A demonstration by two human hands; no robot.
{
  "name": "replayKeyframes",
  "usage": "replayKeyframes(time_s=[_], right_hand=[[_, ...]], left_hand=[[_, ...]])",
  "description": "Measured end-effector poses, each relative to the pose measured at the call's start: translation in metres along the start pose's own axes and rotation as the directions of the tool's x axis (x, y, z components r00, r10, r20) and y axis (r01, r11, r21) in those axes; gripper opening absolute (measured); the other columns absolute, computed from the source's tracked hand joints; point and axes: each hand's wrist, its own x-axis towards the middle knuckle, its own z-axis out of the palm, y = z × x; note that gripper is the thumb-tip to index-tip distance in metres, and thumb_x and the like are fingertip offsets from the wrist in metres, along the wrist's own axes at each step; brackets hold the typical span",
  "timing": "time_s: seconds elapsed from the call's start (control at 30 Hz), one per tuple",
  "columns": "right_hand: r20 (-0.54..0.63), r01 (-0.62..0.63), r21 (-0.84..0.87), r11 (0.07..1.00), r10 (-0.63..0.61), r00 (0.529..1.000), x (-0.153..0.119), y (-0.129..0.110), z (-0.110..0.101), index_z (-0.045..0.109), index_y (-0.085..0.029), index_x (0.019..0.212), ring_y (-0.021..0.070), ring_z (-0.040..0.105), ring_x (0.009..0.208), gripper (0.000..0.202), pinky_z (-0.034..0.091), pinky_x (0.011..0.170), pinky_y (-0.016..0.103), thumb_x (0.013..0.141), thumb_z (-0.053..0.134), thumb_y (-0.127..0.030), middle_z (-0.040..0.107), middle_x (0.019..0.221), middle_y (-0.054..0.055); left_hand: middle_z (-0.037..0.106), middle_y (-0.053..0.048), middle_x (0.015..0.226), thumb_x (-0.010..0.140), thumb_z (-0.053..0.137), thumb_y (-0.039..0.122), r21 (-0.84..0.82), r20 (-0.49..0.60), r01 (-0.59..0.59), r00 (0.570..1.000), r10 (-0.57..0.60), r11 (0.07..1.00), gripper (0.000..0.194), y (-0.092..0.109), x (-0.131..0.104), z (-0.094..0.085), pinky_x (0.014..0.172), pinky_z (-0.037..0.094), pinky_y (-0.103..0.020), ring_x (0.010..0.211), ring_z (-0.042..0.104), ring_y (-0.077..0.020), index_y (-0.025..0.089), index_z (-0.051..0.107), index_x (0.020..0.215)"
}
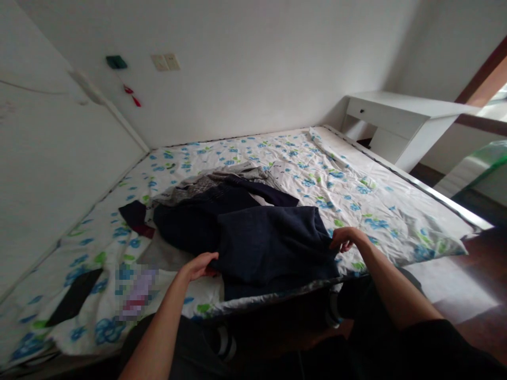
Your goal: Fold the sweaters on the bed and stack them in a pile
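Gripping a navy garment (269,243) at both edges, the left hand (198,265) pinches its left side while the right hand (345,238) clasps its right corner. It lies spread on the bed (356,195), against a clothes pile (214,200). A white table (396,113) stands right.

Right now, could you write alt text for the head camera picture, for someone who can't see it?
A person's left hand and right hand grip opposite edges of a dark navy garment spread on a bed with a floral sheet. More dark and grey clothes are piled behind it, and a white desk stands in the far corner.
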Motion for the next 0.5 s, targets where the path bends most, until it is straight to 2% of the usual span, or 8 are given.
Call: replayKeyframes(time_s=[0.07,0.1,0.17,0.23,0.3,0.37,0.43,0.5], right_hand=[[-0.073,0.021,-0.056,0.998,-0.025,0.997,0.002,-0.004,-0.007,0.076,-0.015,0.081,0.0176,0.074,0.073,0.047,0.062,0.066,0.027,0.070,0.106,-0.050,0.080,0.087,0.010],[-0.142,0.043,-0.084,0.996,-0.055,0.988,0.004,-0.007,-0.011,0.078,-0.015,0.084,0.0177,0.074,0.077,0.048,0.062,0.070,0.027,0.076,0.102,-0.055,0.080,0.090,0.010],[-0.318,0.110,-0.146,0.983,-0.151,0.936,0.008,-0.016,-0.019,0.080,-0.015,0.088,0.0190,0.075,0.086,0.046,0.059,0.074,0.024,0.090,0.090,-0.060,0.080,0.092,0.010],[-0.438,0.172,-0.188,0.967,-0.239,0.867,0.016,-0.028,-0.024,0.083,-0.016,0.093,0.0202,0.076,0.091,0.045,0.056,0.076,0.023,0.100,0.080,-0.060,0.080,0.091,0.009],[-0.466,0.201,-0.182,0.962,-0.265,0.844,0.025,-0.040,-0.024,0.085,-0.018,0.100,0.0204,0.076,0.089,0.046,0.054,0.074,0.023,0.104,0.074,-0.062,0.079,0.087,0.007],[-0.453,0.195,-0.155,0.968,-0.245,0.857,0.035,-0.051,-0.021,0.085,-0.018,0.102,0.0206,0.075,0.085,0.051,0.053,0.072,0.023,0.106,0.070,-0.066,0.077,0.083,0.006],[-0.463,0.202,-0.136,0.970,-0.243,0.852,0.044,-0.059,-0.017,0.085,-0.017,0.105,0.0212,0.075,0.086,0.053,0.053,0.074,0.024,0.106,0.069,-0.068,0.077,0.084,0.007],[-0.502,0.229,-0.123,0.965,-0.260,0.825,0.052,-0.063,-0.012,0.083,-0.018,0.111,0.0220,0.076,0.092,0.055,0.055,0.077,0.024,0.104,0.071,-0.071,0.079,0.091,0.008]], left_hand=[[0.076,-0.006,0.072,0.063,0.087,0.043,0.149,0.018,0.094,0.995,-0.097,0.984,0.031,-0.003,-0.001,-0.003,0.053,0.056,-0.029,0.058,0.073,-0.0228,0.021,0.068,0.074],[0.077,-0.006,0.074,0.063,0.088,0.045,0.196,-0.003,0.108,0.994,-0.109,0.975,0.034,-0.002,0.001,-0.006,0.052,0.053,-0.027,0.057,0.072,-0.0218,0.020,0.069,0.076],[0.080,-0.008,0.081,0.067,0.087,0.052,0.230,-0.086,0.020,0.996,0.000,0.973,0.039,0.004,0.009,-0.015,0.051,0.050,-0.025,0.057,0.073,-0.0208,0.019,0.074,0.083],[0.083,-0.010,0.090,0.074,0.081,0.058,0.252,-0.202,-0.139,0.960,0.192,0.958,0.044,0.012,0.022,-0.022,0.055,0.051,-0.026,0.059,0.073,-0.0206,0.019,0.079,0.095],[0.087,-0.010,0.100,0.080,0.076,0.060,0.286,-0.300,-0.265,0.888,0.349,0.921,0.048,0.022,0.037,-0.025,0.062,0.055,-0.029,0.063,0.075,-0.0211,0.020,0.080,0.107],[0.088,-0.012,0.112,0.083,0.074,0.059,0.301,-0.348,-0.321,0.840,0.417,0.898,0.049,0.032,0.053,-0.020,0.074,0.060,-0.031,0.074,0.079,-0.0238,0.021,0.080,0.113],[0.087,-0.015,0.116,0.083,0.076,0.059,0.316,-0.354,-0.327,0.830,0.430,0.891,0.045,0.042,0.067,-0.009,0.085,0.061,-0.034,0.092,0.083,-0.0294,0.021,0.079,0.107],[0.087,-0.017,0.111,0.083,0.079,0.059,0.360,-0.338,-0.324,0.829,0.446,0.875,0.039,0.052,0.081,0.003,0.092,0.061,-0.036,0.105,0.082,-0.0349,0.021,0.077,0.093]])
